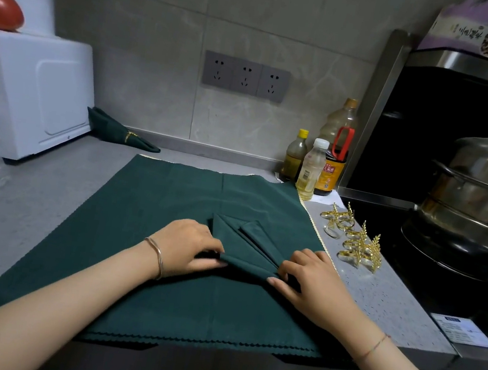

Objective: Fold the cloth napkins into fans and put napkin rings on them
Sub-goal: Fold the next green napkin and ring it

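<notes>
Green pleated napkin [246, 248] is held at the centre of the frame, laid on a stack of flat napkins [155, 203]. Its left end is pinched by the left hand [187, 247] and its right end by the right hand [310, 283], fingers curled on the folds. Gold napkin rings [354, 238] are clustered at centre right on the counter [378, 291]. One ringed napkin [118, 131] is seen at the upper left.

The gold napkin rings [359, 248] overlap too closely to count; the steamer pot [486, 193] is cropped.
</notes>
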Demonstrator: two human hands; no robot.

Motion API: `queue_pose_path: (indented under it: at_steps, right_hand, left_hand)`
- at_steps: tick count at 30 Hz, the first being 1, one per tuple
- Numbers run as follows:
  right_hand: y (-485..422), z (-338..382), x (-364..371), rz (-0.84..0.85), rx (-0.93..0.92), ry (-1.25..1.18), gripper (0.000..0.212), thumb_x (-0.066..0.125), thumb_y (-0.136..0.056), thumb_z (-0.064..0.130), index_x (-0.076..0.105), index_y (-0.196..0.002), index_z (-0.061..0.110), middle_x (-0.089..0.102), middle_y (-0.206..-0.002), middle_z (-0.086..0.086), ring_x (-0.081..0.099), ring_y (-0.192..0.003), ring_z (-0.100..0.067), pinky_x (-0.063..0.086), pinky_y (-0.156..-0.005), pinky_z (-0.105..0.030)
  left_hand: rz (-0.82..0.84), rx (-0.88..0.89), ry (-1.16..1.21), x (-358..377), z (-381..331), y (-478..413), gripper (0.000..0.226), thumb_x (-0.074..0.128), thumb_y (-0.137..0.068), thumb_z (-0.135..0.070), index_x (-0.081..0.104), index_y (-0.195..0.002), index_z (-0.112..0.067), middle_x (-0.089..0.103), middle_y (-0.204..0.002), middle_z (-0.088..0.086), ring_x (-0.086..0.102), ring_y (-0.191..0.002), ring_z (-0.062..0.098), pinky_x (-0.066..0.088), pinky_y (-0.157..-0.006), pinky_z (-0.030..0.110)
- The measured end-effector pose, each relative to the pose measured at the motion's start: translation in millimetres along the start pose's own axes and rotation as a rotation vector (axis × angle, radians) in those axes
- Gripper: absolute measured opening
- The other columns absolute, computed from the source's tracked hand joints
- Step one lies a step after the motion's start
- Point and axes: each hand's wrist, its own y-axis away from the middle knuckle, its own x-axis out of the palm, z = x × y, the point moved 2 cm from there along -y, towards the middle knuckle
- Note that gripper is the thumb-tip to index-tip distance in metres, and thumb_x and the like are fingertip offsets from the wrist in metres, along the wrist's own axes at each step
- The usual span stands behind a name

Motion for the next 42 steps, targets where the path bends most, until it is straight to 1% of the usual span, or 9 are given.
queue_pose_path:
  at_steps: [2, 6, 10, 17, 21, 25, 32, 38, 42]
  right_hand:
    - [-4, -3, -1, 0.033, 0.022, -0.017, 0.054, 0.029, -0.085, 0.065, 0.063, -0.072, 0.026, 0.052, -0.072, 0.009, 0.052, -0.076, -0.014, 0.036, -0.072, -0.029]
    - [-16, -4, -3, 0.097, 0.04, 0.001, 0.05, 0.042, -0.089, 0.06, 0.066, -0.075, 0.019, 0.054, -0.077, 0.006, 0.051, -0.083, -0.016, 0.032, -0.079, -0.031]
    - [-22, -2, -5, 0.079, 0.071, -0.056, 0.027, 0.055, -0.089, 0.049, 0.055, -0.088, 0.021, 0.056, -0.084, 0.008, 0.052, -0.091, -0.015, 0.029, -0.081, -0.028]
    - [-27, -1, 1, 0.162, 0.056, -0.049, 0.038, 0.045, -0.097, 0.042, 0.054, -0.131, 0.03, 0.046, -0.097, 0.004, 0.047, -0.105, -0.018, 0.02, -0.076, -0.025]
    - [-28, -2, 3, 0.168, 0.063, -0.062, 0.036, 0.046, -0.096, 0.042, 0.056, -0.13, 0.031, 0.037, -0.091, 0.007, 0.045, -0.102, -0.017, 0.018, -0.074, -0.024]
    - [-29, -4, 5, 0.161, 0.055, -0.084, 0.036, 0.047, -0.096, 0.043, 0.057, -0.129, 0.031, 0.037, -0.089, 0.007, 0.045, -0.1, -0.016, 0.019, -0.074, -0.024]
    - [-28, -4, 7, 0.138, 0.06, -0.088, 0.035, 0.048, -0.096, 0.041, 0.059, -0.127, 0.029, 0.04, -0.09, 0.005, 0.046, -0.099, -0.017, 0.021, -0.076, -0.024]
    - [-24, 2, 12, 0.085, -0.026, -0.098, 0.048, 0.035, -0.091, 0.046, 0.062, -0.123, 0.022, 0.061, -0.125, 0.004, 0.06, -0.109, -0.017, 0.046, -0.089, -0.029]
    - [-26, 14, 17, 0.099, -0.105, -0.036, 0.048, 0.054, -0.079, 0.033, 0.063, -0.122, 0.014, 0.065, -0.123, -0.001, 0.066, -0.105, -0.017, 0.053, -0.083, -0.028]
  left_hand:
    - [0.001, -0.203, 0.126, -2, 3, -5, 0.065, 0.028, -0.083, -0.077, 0.07, -0.086, -0.028, 0.062, -0.073, -0.013, 0.056, -0.068, 0.007, 0.04, -0.065, 0.017]
    - [0.126, -0.476, 0.255, 5, 6, -19, 0.026, 0.054, -0.09, -0.05, 0.069, -0.09, -0.029, 0.063, -0.082, -0.015, 0.052, -0.074, 0.006, 0.04, -0.07, 0.023]
    - [0.139, -0.594, 0.311, 16, 6, -29, 0.021, 0.056, -0.092, -0.042, 0.066, -0.088, -0.025, 0.066, -0.083, -0.01, 0.056, -0.076, 0.01, 0.037, -0.066, 0.023]
    - [0.158, -0.731, 0.247, 29, 0, -42, 0.02, 0.049, -0.095, -0.036, 0.052, -0.078, -0.026, 0.057, -0.074, -0.013, 0.053, -0.077, 0.013, 0.036, -0.064, 0.025]
    - [0.111, -0.585, 0.154, 32, -4, -43, 0.022, 0.049, -0.095, -0.032, 0.054, -0.116, -0.025, 0.058, -0.11, -0.009, 0.052, -0.103, 0.015, 0.039, -0.081, 0.025]
    - [0.254, -0.3, -0.038, 33, -4, -49, 0.049, 0.033, -0.103, -0.032, 0.021, -0.15, -0.03, 0.021, -0.157, -0.011, 0.027, -0.14, 0.013, 0.019, -0.111, 0.026]
    - [0.523, -0.261, -0.063, 45, 3, -45, 0.047, 0.014, -0.106, -0.03, 0.013, -0.152, -0.027, 0.012, -0.159, -0.011, 0.005, -0.147, 0.014, 0.002, -0.118, 0.029]
    - [0.518, -0.274, 0.114, 50, 10, -40, 0.047, 0.015, -0.105, -0.028, 0.013, -0.152, -0.027, 0.012, -0.158, -0.012, 0.003, -0.147, 0.011, -0.002, -0.117, 0.026]
    - [0.483, -0.299, 0.208, 54, 13, -38, 0.045, 0.016, -0.105, -0.028, 0.018, -0.151, -0.028, 0.015, -0.157, -0.013, 0.005, -0.147, 0.009, -0.002, -0.116, 0.023]
